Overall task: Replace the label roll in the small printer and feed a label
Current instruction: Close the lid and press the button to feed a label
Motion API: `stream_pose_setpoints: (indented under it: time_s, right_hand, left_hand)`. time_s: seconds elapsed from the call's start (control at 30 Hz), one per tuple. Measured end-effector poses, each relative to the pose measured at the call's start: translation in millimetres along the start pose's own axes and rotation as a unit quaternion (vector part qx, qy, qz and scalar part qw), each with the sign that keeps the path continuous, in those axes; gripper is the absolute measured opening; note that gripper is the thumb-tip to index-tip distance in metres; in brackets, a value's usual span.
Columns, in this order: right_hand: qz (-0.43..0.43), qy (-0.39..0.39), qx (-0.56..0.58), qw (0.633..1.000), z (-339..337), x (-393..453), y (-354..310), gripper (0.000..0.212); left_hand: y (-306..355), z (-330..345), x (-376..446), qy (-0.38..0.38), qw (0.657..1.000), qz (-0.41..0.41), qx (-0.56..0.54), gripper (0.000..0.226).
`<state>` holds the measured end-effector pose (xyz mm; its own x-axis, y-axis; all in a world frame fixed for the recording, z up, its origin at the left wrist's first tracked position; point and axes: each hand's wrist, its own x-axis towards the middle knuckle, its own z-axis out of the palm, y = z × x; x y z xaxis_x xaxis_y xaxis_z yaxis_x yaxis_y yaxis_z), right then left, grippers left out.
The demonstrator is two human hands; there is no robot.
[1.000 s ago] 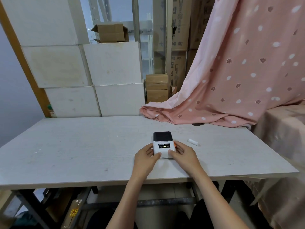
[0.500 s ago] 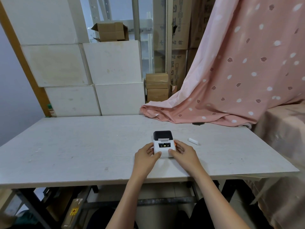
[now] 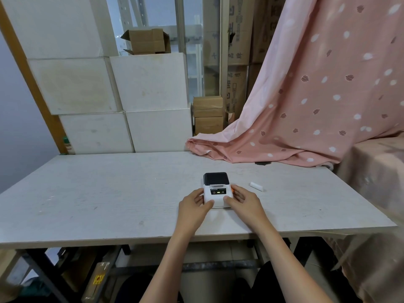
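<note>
Both hands, left hand (image 3: 194, 206) and right hand (image 3: 244, 203), clamp the small printer (image 3: 216, 191) by its sides near the counter's (image 3: 109, 193) front edge — light, rigid, probably slick plastic.

Printer (image 3: 216, 193): smooth white plastic body, dark matt plastic lid. Table (image 3: 109, 193): pale matt board, scuffed, faint grain. Small roll (image 3: 256, 186) near right edge: white, papery. Curtain (image 3: 317, 95) over far-right corner: soft pink printed cloth, creased.
</note>
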<state>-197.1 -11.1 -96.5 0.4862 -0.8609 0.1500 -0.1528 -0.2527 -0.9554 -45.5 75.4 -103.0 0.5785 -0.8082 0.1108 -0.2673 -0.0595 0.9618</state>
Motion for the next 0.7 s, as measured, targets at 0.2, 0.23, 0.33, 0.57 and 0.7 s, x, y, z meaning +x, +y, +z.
stream_pose_setpoints:
  time_s: [0.2, 0.23, 0.33, 0.57, 0.7]
  right_hand:
    - [0.003, -0.004, -0.001, 1.000, -0.9, -1.4, -2.7, 0.036]
    - [0.004, -0.004, -0.005, 1.000, -0.9, -2.0, -3.9, 0.037]
    - [0.007, -0.003, -0.012, 1.000, -0.9, -1.1, -2.9, 0.037]
    - [0.012, 0.013, -0.016, 1.000, 0.4, 4.3, 4.2, 0.036]
    - [0.053, 0.069, 0.011, 0.996, 5.1, 12.2, 6.1, 0.046]
  left_hand:
    - [-0.6, 0.4, -0.5, -0.002, 1.000, 0.000, -0.003, 0.051]
    - [-0.4, 0.1, -0.4, -0.002, 1.000, 0.001, -0.005, 0.051]
    - [0.0, -0.3, -0.5, -0.003, 1.000, 0.001, -0.006, 0.050]
    - [1.8, -0.3, -1.4, -0.002, 1.000, -0.002, -0.003, 0.051]
    - [2.4, 0.6, -1.2, 0.002, 1.000, -0.002, -0.001, 0.051]
